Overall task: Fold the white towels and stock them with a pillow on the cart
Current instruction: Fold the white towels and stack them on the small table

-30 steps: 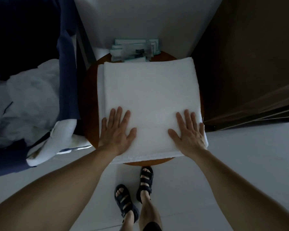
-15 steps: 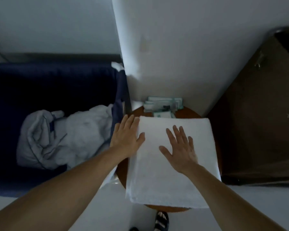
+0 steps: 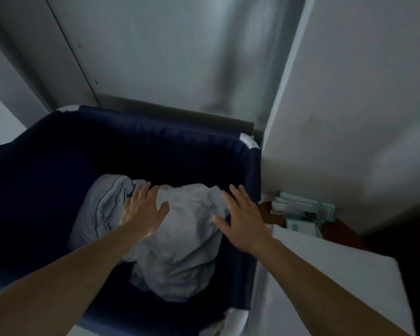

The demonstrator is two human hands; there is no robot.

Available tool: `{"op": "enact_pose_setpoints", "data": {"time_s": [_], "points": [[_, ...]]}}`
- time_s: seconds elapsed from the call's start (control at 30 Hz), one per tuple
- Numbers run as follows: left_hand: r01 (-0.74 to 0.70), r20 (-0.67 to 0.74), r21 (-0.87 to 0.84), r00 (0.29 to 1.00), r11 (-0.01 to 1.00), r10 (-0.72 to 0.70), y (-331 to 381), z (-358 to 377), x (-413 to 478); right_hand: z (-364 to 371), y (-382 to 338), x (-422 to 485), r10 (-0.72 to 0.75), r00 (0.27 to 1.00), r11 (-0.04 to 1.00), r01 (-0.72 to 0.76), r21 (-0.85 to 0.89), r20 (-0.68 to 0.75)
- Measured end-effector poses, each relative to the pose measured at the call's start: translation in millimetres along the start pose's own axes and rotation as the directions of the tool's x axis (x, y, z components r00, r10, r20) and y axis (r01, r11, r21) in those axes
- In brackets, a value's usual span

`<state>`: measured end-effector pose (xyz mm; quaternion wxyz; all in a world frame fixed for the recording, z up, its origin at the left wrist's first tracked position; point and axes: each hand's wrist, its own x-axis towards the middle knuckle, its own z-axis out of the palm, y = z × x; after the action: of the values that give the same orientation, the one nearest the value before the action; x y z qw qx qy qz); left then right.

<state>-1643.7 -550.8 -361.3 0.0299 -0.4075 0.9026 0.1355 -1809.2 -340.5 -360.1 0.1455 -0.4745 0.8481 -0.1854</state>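
**A:** Which step is in hand now?

**B:** I think it is fetching the next piece. The left hand (image 3: 143, 212) and the right hand (image 3: 243, 220) are both open, with the fingers straight and spread, and they hold nothing. They are over the crumpled white pile (image 3: 180, 253) inside the navy cart (image 3: 155, 141). I cannot tell whether they already touch the cloth.

**A:** And the folded towel?

**B:** The towel (image 3: 325, 275) lies flat on the table (image 3: 337, 232), just beside the cart, with some packets (image 3: 303, 212) behind it.

**A:** What does the next move call for?

**B:** Probably to close the fingers on one piece only and lift it free. The part with a dark seam may be the pillow (image 3: 102, 209), but I am not sure.

**A:** What differs from before?

**B:** Half a second ago both hands lay flat on the towel. Now they have left it, and the view has turned to the cart.
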Motion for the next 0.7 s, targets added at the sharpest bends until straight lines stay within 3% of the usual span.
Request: {"op": "enact_pose_setpoints", "data": {"time_s": [0.13, 0.37, 0.6, 0.63, 0.7], "points": [[-0.008, 0.095, -0.018, 0.995, 1.000, 0.010, -52, 29, 72, 66, -14, 80, 0.116, 0.978, 0.993, -0.115, -0.020, 0.176], [-0.070, 0.234, -0.013, 0.970, 0.997, 0.071, -122, 121, 176, 201, 15, 185, 0.349, 0.812, 0.926, -0.374, -0.041, 0.467], [-0.099, 0.355, -0.132, 0.925, 0.986, 0.140, -151, 200, 204, 298, 41, 214, 0.486, 0.718, 0.818, -0.575, 0.030, 0.498], [-0.101, 0.375, -0.140, 0.915, 0.985, 0.147, -153, 206, 202, 307, 40, 211, 0.499, 0.726, 0.822, -0.569, 0.006, 0.474], [-0.096, 0.415, -0.159, 0.897, 0.983, 0.155, -156, 212, 196, 322, 40, 202, 0.490, 0.808, 0.852, -0.523, 0.017, 0.328]]}}
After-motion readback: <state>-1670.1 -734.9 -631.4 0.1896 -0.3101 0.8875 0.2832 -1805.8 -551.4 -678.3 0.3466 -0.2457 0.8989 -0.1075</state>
